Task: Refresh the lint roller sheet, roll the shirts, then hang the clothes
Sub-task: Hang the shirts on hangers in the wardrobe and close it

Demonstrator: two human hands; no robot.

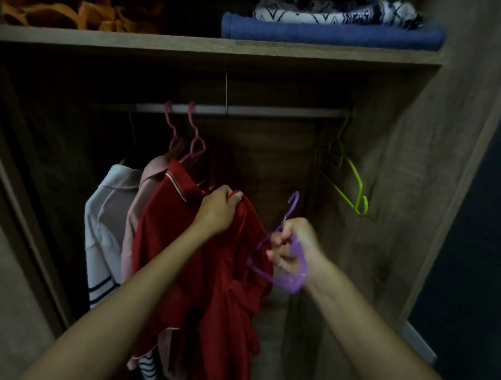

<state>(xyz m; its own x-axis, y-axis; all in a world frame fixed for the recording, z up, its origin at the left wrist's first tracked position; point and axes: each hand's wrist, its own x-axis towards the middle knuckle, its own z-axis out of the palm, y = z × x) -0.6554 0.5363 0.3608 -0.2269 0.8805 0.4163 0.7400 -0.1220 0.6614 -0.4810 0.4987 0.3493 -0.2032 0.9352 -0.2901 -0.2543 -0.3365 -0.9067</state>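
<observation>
Here, two bare forearms reach into a dim wooden wardrobe. The right hand is closed around the neck of a purple plastic hanger, whose hook points up and slightly right toward the rail while its smooth, glossy shoulder bar runs down toward the wrist. The left hand is clamped on a fold of a red shirt near its collar; the soft, matte cloth hangs long and loose, its length running straight down. A thin pale piping edges the collar. The two hands sit near each other but do not touch, and the hanger lies just beside the shirt's right edge.

Behind the red shirt, to the left, hang a pale pink garment and a white shirt with dark stripes at its hem. Two pink hangers hook over a metal rail that runs left to right. At the rail's right end, lime green hangers dangle bare against the grained side panel.

Above, a wooden shelf carries crumpled orange cloth at left and, at right, a folded blue textile under a white knit with a dark geometric pattern. No brand marks or lettering can be read.
</observation>
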